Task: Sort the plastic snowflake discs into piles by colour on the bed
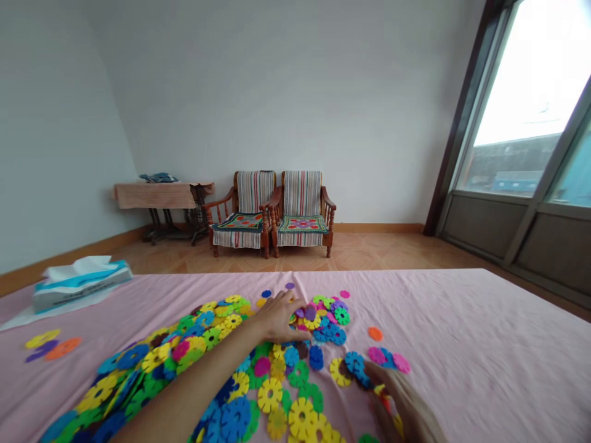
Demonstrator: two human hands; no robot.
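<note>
A heap of colourful notched plastic discs (270,395), shaped like flowers, spreads over the pink cloth. My left hand (281,317) reaches across to the far part of the heap, its thumb and index finger apart beside purple discs (310,313). Whether its other fingers touch discs is hidden. Nearer me on the right, my right hand (404,400) is curled around a few discs; yellow and red bits (384,397) show between its fingers. Blue discs (354,362) lie by its fingertips, and pink discs (401,363) lie just beyond it.
A tissue box (83,286) stands at the table's left, with a few loose discs (63,348) in front of it. An orange disc (375,333) lies apart on the right. Beyond the table's far edge are two wooden armchairs (302,224) and a cloth-covered sewing table (154,195).
</note>
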